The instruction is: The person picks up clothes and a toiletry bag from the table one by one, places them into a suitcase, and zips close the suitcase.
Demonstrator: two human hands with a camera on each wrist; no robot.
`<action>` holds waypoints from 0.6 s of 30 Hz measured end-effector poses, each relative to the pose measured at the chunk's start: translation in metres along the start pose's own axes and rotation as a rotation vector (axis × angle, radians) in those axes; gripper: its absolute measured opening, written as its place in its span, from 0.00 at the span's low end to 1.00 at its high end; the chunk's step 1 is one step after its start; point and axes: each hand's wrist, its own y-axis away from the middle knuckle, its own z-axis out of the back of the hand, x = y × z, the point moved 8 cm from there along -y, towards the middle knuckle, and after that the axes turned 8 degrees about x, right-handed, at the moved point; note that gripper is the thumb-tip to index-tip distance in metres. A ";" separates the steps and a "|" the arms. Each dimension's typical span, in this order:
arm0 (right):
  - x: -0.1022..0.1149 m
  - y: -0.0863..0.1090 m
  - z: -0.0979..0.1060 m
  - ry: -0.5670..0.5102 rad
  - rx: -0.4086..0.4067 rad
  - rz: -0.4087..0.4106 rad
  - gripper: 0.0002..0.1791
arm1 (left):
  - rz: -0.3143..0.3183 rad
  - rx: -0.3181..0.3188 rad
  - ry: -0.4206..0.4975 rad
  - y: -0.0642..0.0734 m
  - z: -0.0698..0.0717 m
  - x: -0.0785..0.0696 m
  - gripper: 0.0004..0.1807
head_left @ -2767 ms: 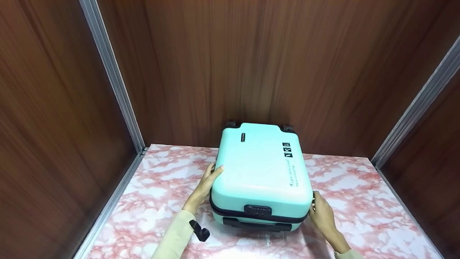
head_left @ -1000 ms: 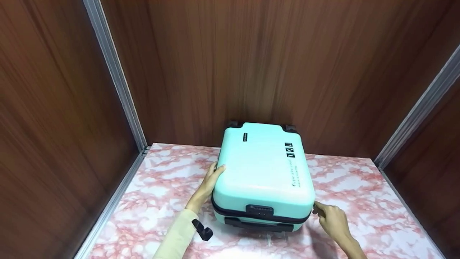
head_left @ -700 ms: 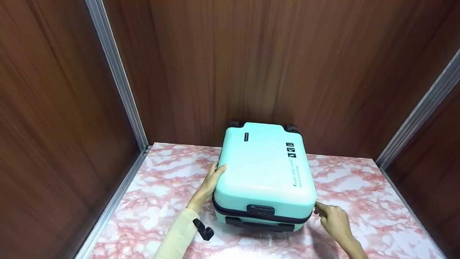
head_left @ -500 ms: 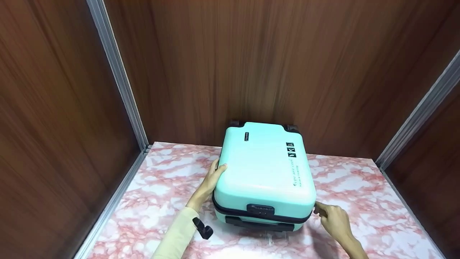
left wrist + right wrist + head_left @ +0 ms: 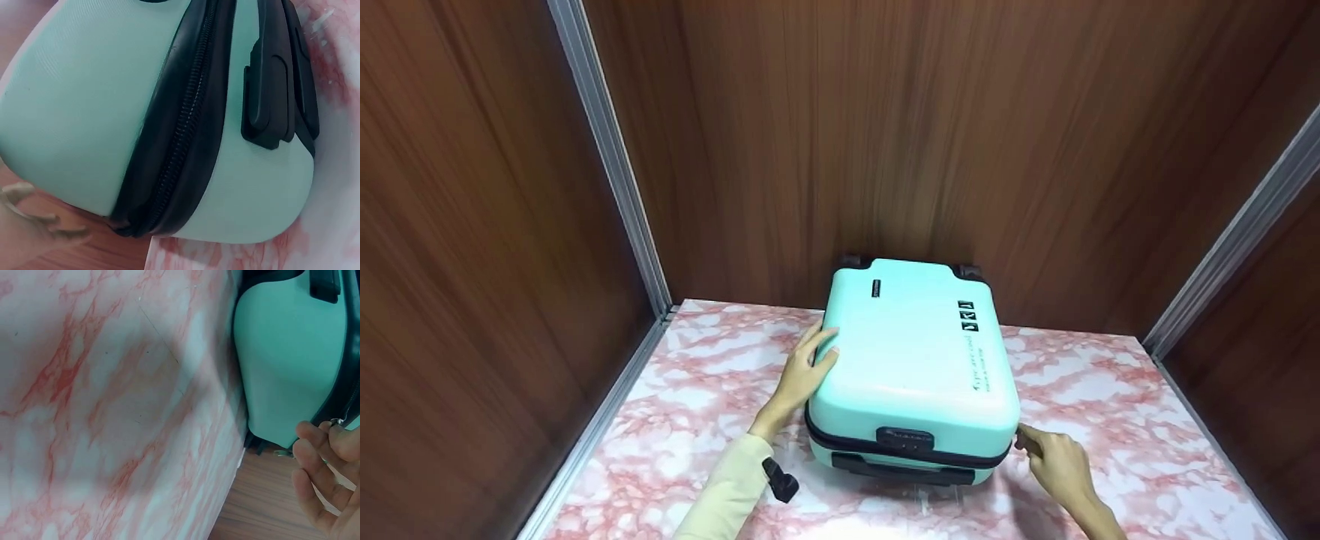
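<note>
A mint-green hard-shell suitcase [image 5: 911, 352] lies flat on the marbled table, wheels toward the back wall and carry handle [image 5: 901, 469] toward the front. My left hand [image 5: 802, 375] rests against its left side, fingers extended and spread, with fingertips over the top edge. In the left wrist view those fingers look loosely bent beside the shell. At the front right corner, my right hand [image 5: 1059, 463] pinches a small metal zipper pull [image 5: 336, 421] between thumb and index finger, the other fingers bent. The zipper [image 5: 188, 112] looks closed along the visible front.
The table [image 5: 697, 450] has a red-and-white marbled top. Wood-grain panels [image 5: 885, 135] stand behind and on both sides, joined by metal corner posts [image 5: 615, 165]. A combination lock [image 5: 905, 438] sits on the suitcase front. A black strap [image 5: 780, 480] hangs at my left wrist.
My right hand has shifted from the suitcase's right side toward the front corner and pinches the zipper pull. My left fingers have spread further over the top edge. The suitcase stays in place.
</note>
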 end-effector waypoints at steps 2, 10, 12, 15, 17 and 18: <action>0.000 0.000 0.000 -0.001 -0.007 0.000 0.19 | -0.032 0.026 -0.009 0.000 -0.003 0.003 0.19; 0.001 0.001 0.001 0.008 -0.031 0.024 0.20 | -0.065 0.135 -0.036 0.003 -0.016 0.037 0.20; 0.000 0.001 0.000 0.011 -0.037 0.025 0.20 | -0.075 0.169 -0.047 0.005 -0.019 0.038 0.24; 0.000 0.002 -0.001 0.006 -0.041 0.026 0.20 | -0.088 0.221 -0.061 0.009 -0.023 0.037 0.32; 0.000 0.002 -0.001 0.008 -0.049 0.033 0.20 | -0.094 0.259 -0.068 0.010 -0.025 0.036 0.38; 0.000 0.002 -0.001 0.006 -0.051 0.035 0.20 | -0.091 0.281 -0.066 0.011 -0.026 0.035 0.41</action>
